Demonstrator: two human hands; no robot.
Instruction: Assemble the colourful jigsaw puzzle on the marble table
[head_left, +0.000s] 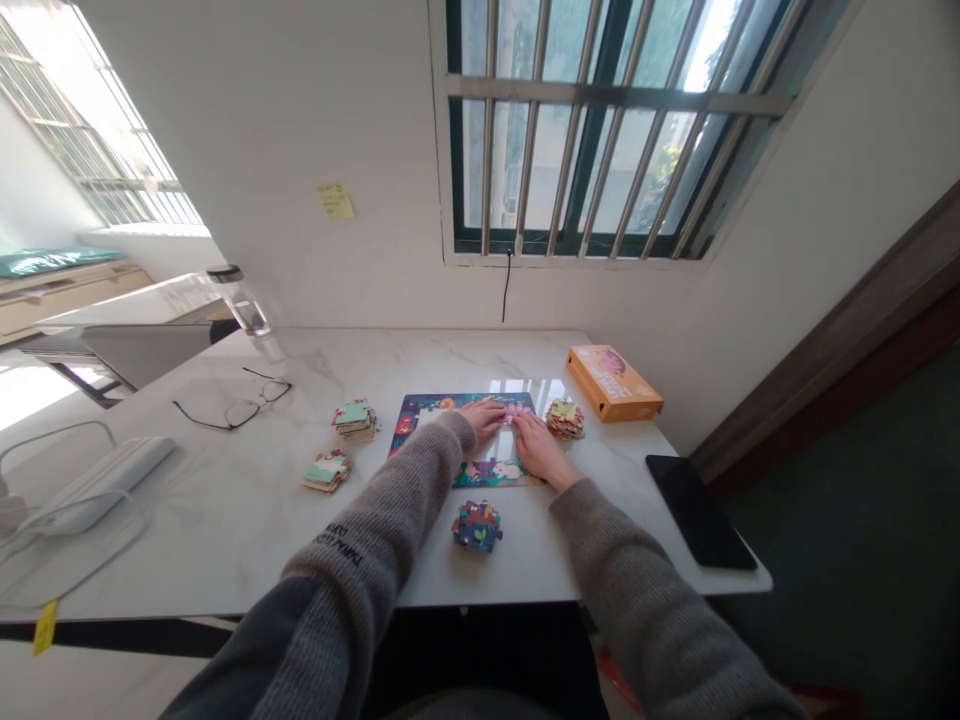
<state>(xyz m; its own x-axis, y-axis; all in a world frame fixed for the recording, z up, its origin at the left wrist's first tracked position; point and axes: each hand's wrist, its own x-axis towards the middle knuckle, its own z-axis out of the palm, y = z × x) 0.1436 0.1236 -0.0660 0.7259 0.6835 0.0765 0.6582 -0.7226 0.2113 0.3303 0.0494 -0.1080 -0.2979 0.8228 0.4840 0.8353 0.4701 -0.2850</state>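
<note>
A partly assembled jigsaw puzzle (397, 428) lies flat on the table, its dark, colourful border framing a pale middle. My left hand (484, 418) rests on its upper part with the fingers stretched to the right. The fingertips reach a pink puzzle piece (517, 411) near the upper right border. From the lower right, my right hand (541, 448) has its fingers together at the same piece. Close to my right hand is a puzzle piece stack (565, 419). Another pile of dark pieces (478, 527) sits below the puzzle.
Two stacks of greenish pieces (355, 420) stand left of the puzzle. An orange box (613, 383) is at the back right, a black phone (699, 510) by the right edge. Glasses (244, 410), a bottle (244, 303) and a white power strip (105, 485) are on the left.
</note>
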